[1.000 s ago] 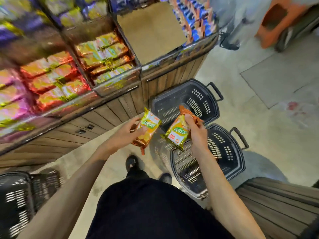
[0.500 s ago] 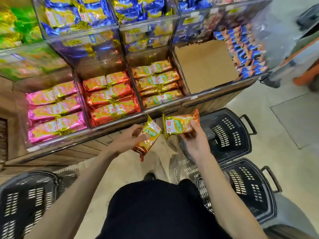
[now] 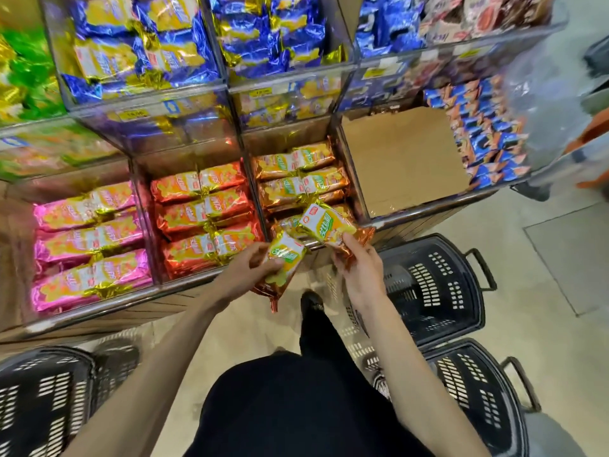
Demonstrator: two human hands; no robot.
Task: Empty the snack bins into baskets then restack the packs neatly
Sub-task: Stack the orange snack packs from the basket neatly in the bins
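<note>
My left hand (image 3: 247, 269) grips an orange-and-yellow snack pack (image 3: 284, 262) just below the front lip of the orange-pack bin (image 3: 298, 179). My right hand (image 3: 357, 271) pinches a second, similar pack (image 3: 324, 224) by its right end and holds it over the front edge of that bin. Rows of matching orange packs lie stacked inside the bin. Two black baskets sit on the floor at my right: one (image 3: 435, 285) under my right hand and another (image 3: 474, 387) nearer me.
Neighbouring clear bins hold red packs (image 3: 204, 219) and pink packs (image 3: 89, 245). To the right of the orange bin, a bin shows only a bare cardboard sheet (image 3: 405, 159). Blue packs (image 3: 158, 51) fill upper bins. A third black basket (image 3: 43, 400) stands lower left.
Both hands rose from above the baskets to the orange bin's front edge, each still holding its pack. The camera view tilted up to show the shelving.
</note>
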